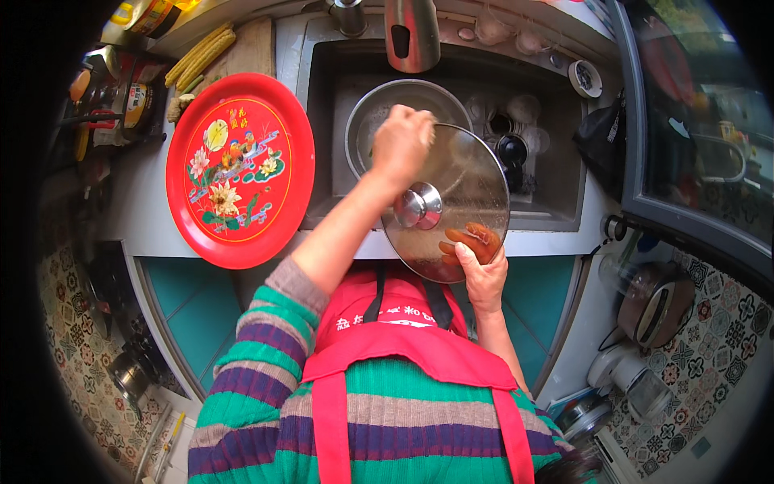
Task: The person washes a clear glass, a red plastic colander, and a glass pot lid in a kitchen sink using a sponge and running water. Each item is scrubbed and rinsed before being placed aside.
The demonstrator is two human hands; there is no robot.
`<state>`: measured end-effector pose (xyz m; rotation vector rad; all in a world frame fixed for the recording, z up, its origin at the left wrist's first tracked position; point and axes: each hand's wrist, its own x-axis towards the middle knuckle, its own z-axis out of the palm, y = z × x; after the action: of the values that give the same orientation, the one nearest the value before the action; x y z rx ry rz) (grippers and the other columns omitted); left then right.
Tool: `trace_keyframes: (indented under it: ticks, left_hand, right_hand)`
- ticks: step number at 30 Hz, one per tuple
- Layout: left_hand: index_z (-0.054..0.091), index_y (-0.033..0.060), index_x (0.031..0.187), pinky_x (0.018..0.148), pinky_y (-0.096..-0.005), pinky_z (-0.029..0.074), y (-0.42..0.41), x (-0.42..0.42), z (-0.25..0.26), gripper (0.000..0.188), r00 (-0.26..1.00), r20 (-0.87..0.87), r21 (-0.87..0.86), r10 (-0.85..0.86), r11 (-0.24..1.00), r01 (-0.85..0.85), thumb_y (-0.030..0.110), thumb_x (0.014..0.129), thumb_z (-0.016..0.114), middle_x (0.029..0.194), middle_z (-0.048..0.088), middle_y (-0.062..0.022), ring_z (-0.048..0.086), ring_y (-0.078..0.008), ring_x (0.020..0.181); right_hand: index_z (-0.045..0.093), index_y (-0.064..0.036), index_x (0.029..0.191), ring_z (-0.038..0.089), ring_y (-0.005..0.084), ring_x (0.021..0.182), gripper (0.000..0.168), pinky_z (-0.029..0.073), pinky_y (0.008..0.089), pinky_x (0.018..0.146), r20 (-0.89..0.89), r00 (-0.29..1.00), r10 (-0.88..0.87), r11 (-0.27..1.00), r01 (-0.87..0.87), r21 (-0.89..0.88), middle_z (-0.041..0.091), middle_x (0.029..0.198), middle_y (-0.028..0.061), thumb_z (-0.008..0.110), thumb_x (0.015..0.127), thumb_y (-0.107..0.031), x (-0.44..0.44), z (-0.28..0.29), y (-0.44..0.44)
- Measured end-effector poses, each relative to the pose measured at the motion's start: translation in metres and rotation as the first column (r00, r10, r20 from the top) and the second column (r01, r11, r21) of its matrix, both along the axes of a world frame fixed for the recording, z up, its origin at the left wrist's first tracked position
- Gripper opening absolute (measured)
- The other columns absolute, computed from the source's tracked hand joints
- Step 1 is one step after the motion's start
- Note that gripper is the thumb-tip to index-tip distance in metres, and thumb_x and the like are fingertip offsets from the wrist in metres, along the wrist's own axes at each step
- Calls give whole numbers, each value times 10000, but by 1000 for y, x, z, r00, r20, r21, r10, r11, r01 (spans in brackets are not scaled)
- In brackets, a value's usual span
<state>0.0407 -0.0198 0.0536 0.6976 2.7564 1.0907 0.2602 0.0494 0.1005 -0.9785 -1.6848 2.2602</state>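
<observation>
My right hand [484,269] grips the lower right edge of a round glass pot lid [468,175]. The thumb is on the near face, and the other fingers show through the glass. The lid has a metal rim and a shiny round knob [417,206], and is tilted over the sink's front edge. My left hand [402,145] is curled at the lid's upper edge, fingers bunched; whether it pinches the rim or a small thing is hidden. Behind that hand, a round metal pot [363,115] stands in the dark sink [338,66], partly covered by hand and lid.
A red oval tray with a flower-and-bird print [254,181] overhangs the counter at left. Behind it lie corn cobs [202,54] and a wooden board [257,51]. A metal faucet [414,36] juts over the sink. Glassware [523,109] sits in the sink's right side, by an open window [695,133].
</observation>
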Motion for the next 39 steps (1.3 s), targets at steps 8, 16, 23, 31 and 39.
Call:
trace_keyframes:
  ticks: [8,16,23,31,39]
  left_hand:
    - [650,133,967,769,-346,496,15,3,28,148,898,-378,-165,-227,970,176,135,849,560,1032,643,-35,603,-260,845]
    - [629,72,840,850,-386,501,29,26,38,111,851,-470,287,-233,872,397,177,846,593,808,588,-68,609,-250,811]
    - [637,25,796,638,-300,474,-1,-11,13,247,992,123,616,20,782,-92,174,940,502,740,607,-51,567,-166,668]
    - [621,22,769,564,-311,418,-6,-18,12,308,993,98,489,61,866,-102,254,959,553,642,521,-76,517,-192,584]
    - [613,106,757,859,-441,476,14,35,67,159,755,-611,430,-239,701,569,159,690,747,851,606,-39,604,-237,823]
  right_hand:
    - [589,51,1150,677,159,909,302,542,288,815,37,994,107,934,-113,338,702,1048,99,674,882,-61,5,-4,3]
    - [596,55,1130,680,187,933,263,546,292,812,61,989,133,966,-143,214,700,1029,142,650,875,23,9,-5,2]
    - [611,42,1145,680,177,940,281,528,296,852,-4,962,274,889,-252,383,705,1047,131,660,870,11,7,-13,1]
    - [597,49,1187,646,149,1013,298,499,281,916,14,951,308,951,-308,-15,691,1095,111,639,898,-9,-13,13,28]
    - [641,28,1134,657,108,934,281,503,251,843,89,976,199,917,-217,334,719,999,65,684,858,0,-17,11,17]
